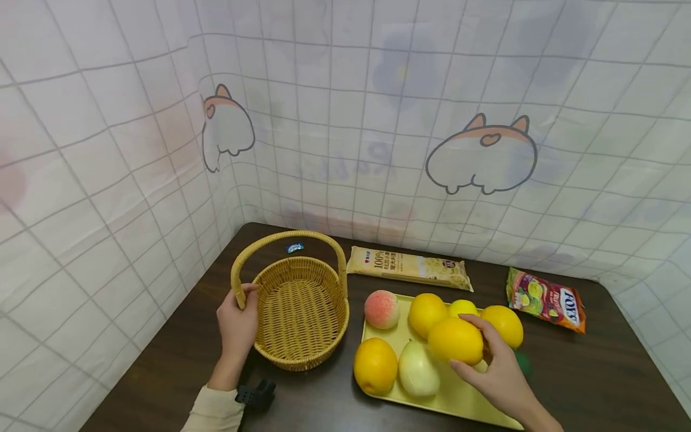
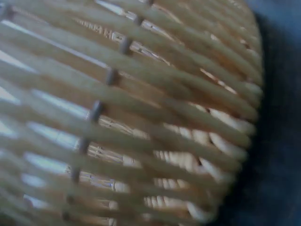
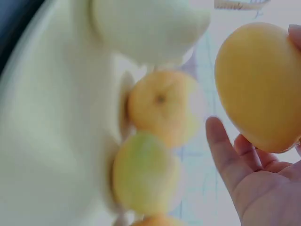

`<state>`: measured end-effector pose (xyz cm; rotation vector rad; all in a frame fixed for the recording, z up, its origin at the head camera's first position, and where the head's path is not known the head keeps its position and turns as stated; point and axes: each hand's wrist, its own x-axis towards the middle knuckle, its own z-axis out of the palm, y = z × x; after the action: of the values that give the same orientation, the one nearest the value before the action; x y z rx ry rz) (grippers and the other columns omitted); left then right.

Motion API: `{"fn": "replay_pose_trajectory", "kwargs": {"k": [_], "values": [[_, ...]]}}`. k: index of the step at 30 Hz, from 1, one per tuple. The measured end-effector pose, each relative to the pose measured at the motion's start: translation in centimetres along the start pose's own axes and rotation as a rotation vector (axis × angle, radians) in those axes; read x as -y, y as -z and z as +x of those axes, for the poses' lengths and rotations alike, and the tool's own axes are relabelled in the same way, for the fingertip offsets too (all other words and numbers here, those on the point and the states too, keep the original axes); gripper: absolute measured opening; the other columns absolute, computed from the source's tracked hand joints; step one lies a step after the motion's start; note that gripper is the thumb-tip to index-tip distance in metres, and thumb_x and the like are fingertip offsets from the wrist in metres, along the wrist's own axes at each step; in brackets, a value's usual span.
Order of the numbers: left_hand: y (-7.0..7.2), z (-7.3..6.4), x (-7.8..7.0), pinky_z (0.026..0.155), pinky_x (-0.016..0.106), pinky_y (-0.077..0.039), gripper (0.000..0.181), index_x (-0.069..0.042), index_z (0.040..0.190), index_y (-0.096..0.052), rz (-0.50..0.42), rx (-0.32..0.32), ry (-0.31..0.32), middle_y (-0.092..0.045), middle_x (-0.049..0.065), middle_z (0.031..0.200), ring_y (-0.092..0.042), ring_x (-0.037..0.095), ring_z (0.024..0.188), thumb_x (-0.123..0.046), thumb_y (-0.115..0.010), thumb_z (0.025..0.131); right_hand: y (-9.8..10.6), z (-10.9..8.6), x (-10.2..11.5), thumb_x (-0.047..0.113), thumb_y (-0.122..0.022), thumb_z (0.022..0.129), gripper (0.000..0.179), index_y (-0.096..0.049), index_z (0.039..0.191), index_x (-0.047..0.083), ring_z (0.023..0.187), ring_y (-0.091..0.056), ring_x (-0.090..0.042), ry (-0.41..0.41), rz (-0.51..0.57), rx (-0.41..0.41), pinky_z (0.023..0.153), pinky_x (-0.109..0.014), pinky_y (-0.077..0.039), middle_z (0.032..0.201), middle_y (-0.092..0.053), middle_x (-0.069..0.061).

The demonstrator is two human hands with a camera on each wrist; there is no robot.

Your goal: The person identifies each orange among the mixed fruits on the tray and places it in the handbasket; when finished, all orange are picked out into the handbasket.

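My left hand [image 1: 237,318] grips the wicker basket [image 1: 299,363] where its arched handle meets the left side of the rim. Nothing lies inside the basket. Only its blurred weave [image 2: 141,94] fills the left wrist view. My right hand [image 1: 499,372] holds a yellow egg-shaped fruit [image 1: 456,341] between thumb and fingers, above the yellow tray [image 1: 453,402]. In the right wrist view the same fruit [image 3: 261,87] is up off the tray. On the tray are a pale green pear [image 1: 419,369], an orange [image 1: 427,315], a peach [image 1: 382,309] and several other fruits.
Behind the tray lies a long noodle packet [image 1: 407,268]. A Fox's candy bag [image 1: 545,300] sits at the right, and a small blue wrapped sweet [image 1: 294,247] behind the basket. Grid-patterned cloth [image 1: 345,120] walls in the dark table's back and sides.
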<state>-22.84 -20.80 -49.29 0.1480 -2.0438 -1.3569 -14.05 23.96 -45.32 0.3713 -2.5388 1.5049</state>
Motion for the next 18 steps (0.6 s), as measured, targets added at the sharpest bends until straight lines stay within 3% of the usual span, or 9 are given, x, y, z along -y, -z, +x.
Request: {"fn": "replay_pose_trajectory", "kwargs": {"k": [5, 10, 18], "values": [[-0.3, 0.0, 0.1, 0.045, 0.026, -0.028, 0.011, -0.004, 0.100, -0.070, -0.048, -0.037, 0.023, -0.058, 0.011, 0.069, -0.029, 0.009, 0.047, -0.006, -0.061, 0.095, -1.6, 1.3, 1.0, 0.010, -0.077, 0.084, 0.070, -0.040, 0.144, 0.013, 0.106, -0.056, -0.007, 0.030, 0.049, 0.022, 0.079, -0.029, -0.055, 0.136, -0.048, -0.007], [-0.2, -0.3, 0.1, 0.043, 0.026, -0.026, 0.010, -0.004, 0.099, -0.070, -0.073, -0.068, 0.017, -0.047, 0.007, 0.059, -0.027, 0.008, 0.044, -0.003, -0.062, 0.094, -3.0, 2.2, 2.1, 0.010, -0.078, 0.083, 0.071, -0.041, 0.143, 0.017, 0.107, -0.056, -0.010, 0.048, 0.086, 0.032, 0.081, -0.029, -0.054, 0.137, -0.048, -0.005], [-0.3, -0.4, 0.4, 0.050, 0.024, -0.029, 0.009, -0.003, 0.100, -0.069, -0.086, -0.074, 0.026, -0.065, 0.018, 0.082, -0.034, 0.011, 0.054, -0.007, -0.062, 0.095, -7.5, 4.2, 5.6, 0.017, -0.082, 0.080, 0.070, -0.045, 0.139, 0.020, 0.108, -0.056, -0.018, 0.126, 0.177, 0.063, 0.083, -0.034, -0.053, 0.134, -0.050, 0.002]]}}
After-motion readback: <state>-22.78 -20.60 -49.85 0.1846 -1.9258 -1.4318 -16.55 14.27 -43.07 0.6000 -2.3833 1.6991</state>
